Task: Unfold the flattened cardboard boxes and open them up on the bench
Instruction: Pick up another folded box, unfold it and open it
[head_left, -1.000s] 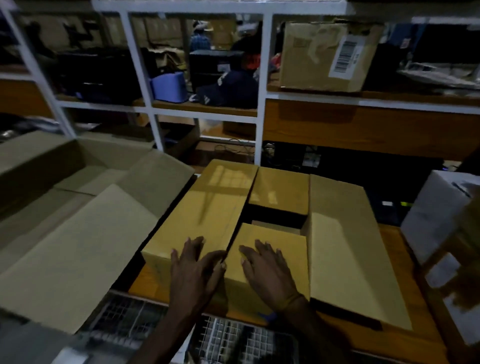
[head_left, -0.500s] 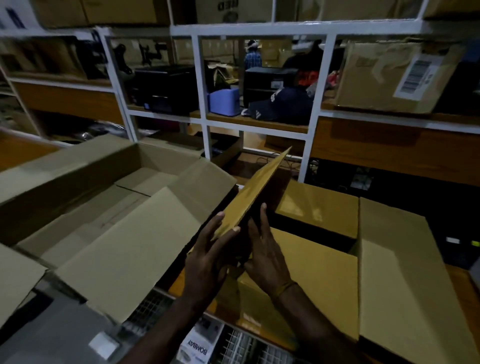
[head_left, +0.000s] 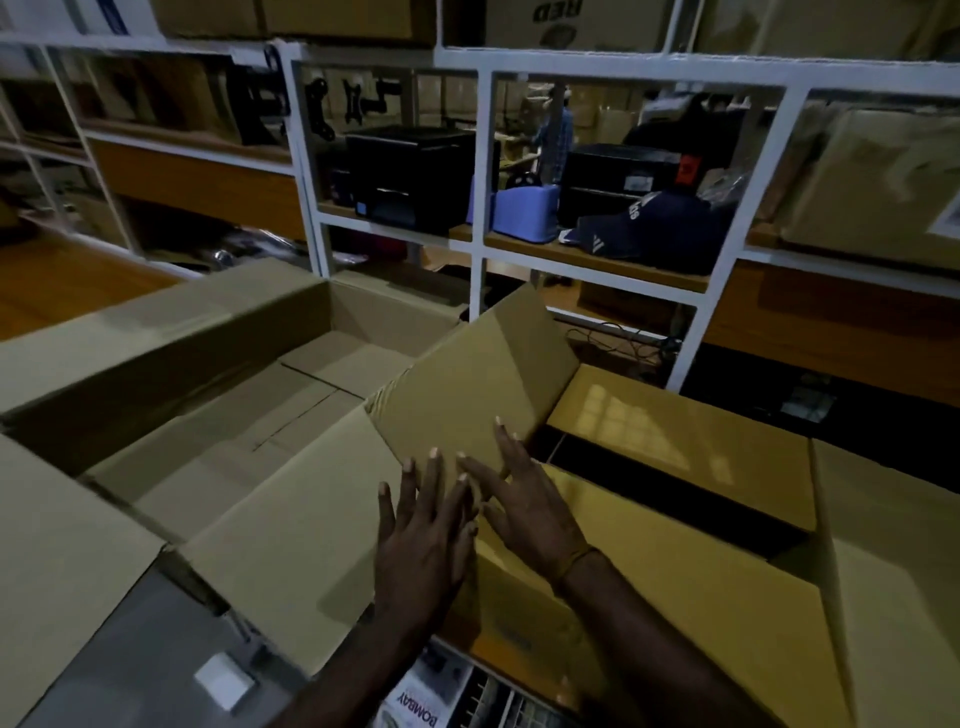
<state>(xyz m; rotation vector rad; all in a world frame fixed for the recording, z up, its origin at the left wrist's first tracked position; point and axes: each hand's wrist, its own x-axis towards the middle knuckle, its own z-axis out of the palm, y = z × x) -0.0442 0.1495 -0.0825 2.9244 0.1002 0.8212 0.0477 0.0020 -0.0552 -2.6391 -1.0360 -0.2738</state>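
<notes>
A small brown cardboard box (head_left: 691, 519) stands open on the bench in front of me, with its flaps spread. Its left flap (head_left: 467, 395) is folded outward and lies tilted over the edge of a larger open box (head_left: 218, 374) on the left. My left hand (head_left: 421, 540) has straight spread fingers lying at the base of that flap. My right hand (head_left: 524, 504) is beside it, fingers straight, pressing on the same flap near its crease. Neither hand grips anything.
A white metal shelf frame (head_left: 480, 171) rises behind the bench, holding black printers (head_left: 410, 176), a blue container (head_left: 524, 213) and a dark cap (head_left: 649, 228). A wire rack with a printed packet (head_left: 415, 712) sits below the bench's front edge.
The left flap stood upright half a second ago; now it is pushed over to the left. Both hands followed it, fingers flattening on it. My view swung left and up.
</notes>
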